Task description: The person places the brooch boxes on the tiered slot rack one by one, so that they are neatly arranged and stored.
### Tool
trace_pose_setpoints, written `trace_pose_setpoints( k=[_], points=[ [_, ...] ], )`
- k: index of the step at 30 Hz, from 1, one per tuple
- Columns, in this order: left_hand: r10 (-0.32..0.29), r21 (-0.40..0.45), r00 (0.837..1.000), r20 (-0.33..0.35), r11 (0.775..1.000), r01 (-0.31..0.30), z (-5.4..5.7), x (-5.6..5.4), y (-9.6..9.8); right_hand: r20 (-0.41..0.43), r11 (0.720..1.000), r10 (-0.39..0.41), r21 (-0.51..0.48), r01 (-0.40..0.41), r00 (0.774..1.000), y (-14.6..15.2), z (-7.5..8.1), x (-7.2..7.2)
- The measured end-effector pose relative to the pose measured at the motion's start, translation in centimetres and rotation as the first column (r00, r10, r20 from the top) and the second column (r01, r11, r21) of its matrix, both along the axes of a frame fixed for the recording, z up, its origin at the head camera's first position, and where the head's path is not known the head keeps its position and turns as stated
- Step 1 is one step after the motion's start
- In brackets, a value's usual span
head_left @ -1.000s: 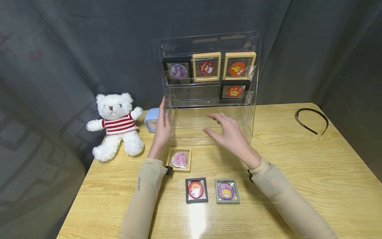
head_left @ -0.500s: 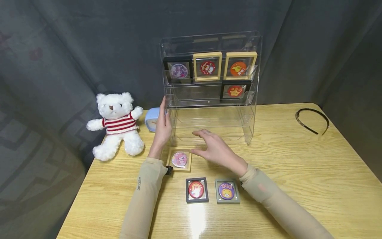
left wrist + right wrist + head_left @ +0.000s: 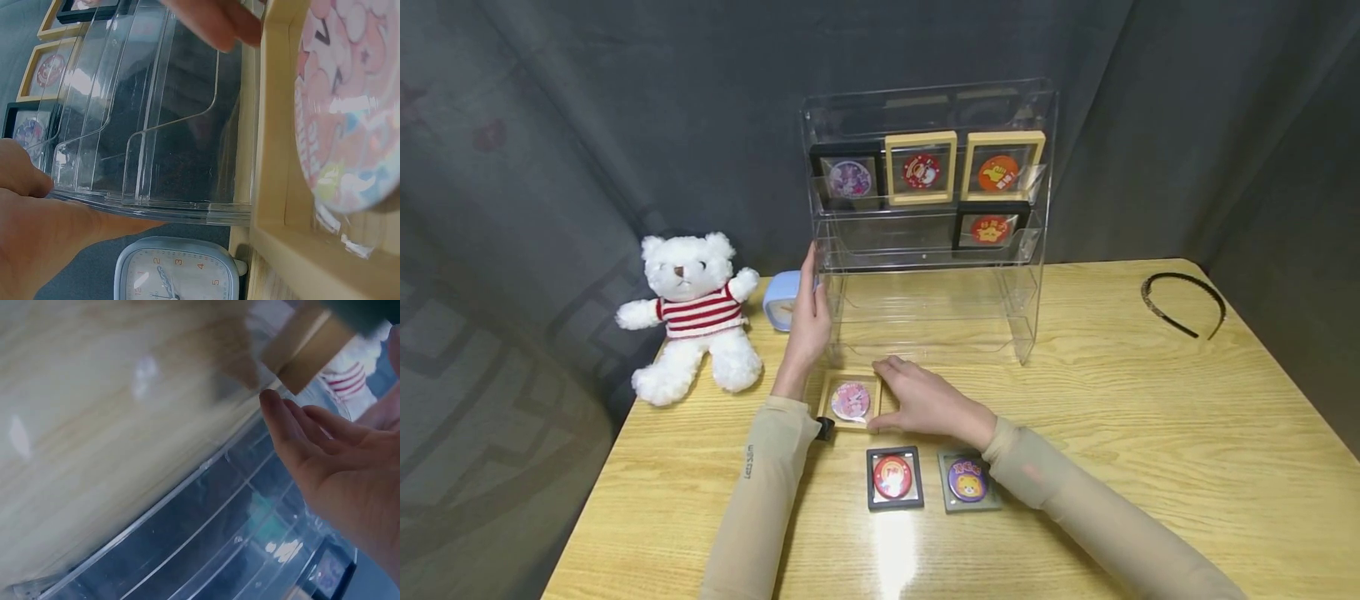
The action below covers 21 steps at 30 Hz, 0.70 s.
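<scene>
A clear acrylic display rack (image 3: 925, 346) stands in the head view's middle. My left hand (image 3: 807, 329) grips its left side wall, and the left wrist view shows the thumb inside and fingers outside that wall. In front of the rack, a light wooden frame (image 3: 853, 377) lies on the table with a pink round badge (image 3: 851, 402) in it. My right hand (image 3: 928, 402) is at this frame's right side, fingertips near the far corner and thumb by the near corner. Straight fingers (image 3: 284, 422) reach close to the frame's corner (image 3: 300, 356) in the right wrist view.
A black frame (image 3: 871, 492) and a grey frame (image 3: 972, 507) lie nearer me. Several framed badges stand in the rack's upper tiers. A white teddy bear (image 3: 700, 312) and a blue clock (image 3: 781, 300) are left, a headband (image 3: 1183, 279) far right.
My right hand has moved left and toward me, from in front of the rack's lower tiers down to the wooden frame. The left hand has stayed at the rack's side.
</scene>
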<state>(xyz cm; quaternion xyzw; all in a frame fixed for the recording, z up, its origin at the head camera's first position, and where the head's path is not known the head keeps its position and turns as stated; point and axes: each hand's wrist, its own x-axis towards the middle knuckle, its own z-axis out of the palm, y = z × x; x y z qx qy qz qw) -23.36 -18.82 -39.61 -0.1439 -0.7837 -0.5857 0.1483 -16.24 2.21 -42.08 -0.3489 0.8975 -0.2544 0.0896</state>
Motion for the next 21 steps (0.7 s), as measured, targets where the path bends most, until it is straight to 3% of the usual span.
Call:
trace_pose_setpoints(
  k=[11,21],
  points=[
    [-0.005,0.001,1.0,-0.007,1.0,0.006,-0.01,-0.07,0.07,-0.088,0.998,0.038,0.056,-0.033,0.995,-0.41,-0.34,0.3],
    [-0.005,0.011,1.0,0.001,1.0,0.005,-0.09,-0.11,-0.01,0.015,1.0,-0.011,-0.01,0.011,1.0,-0.13,0.29,0.01]
  ],
)
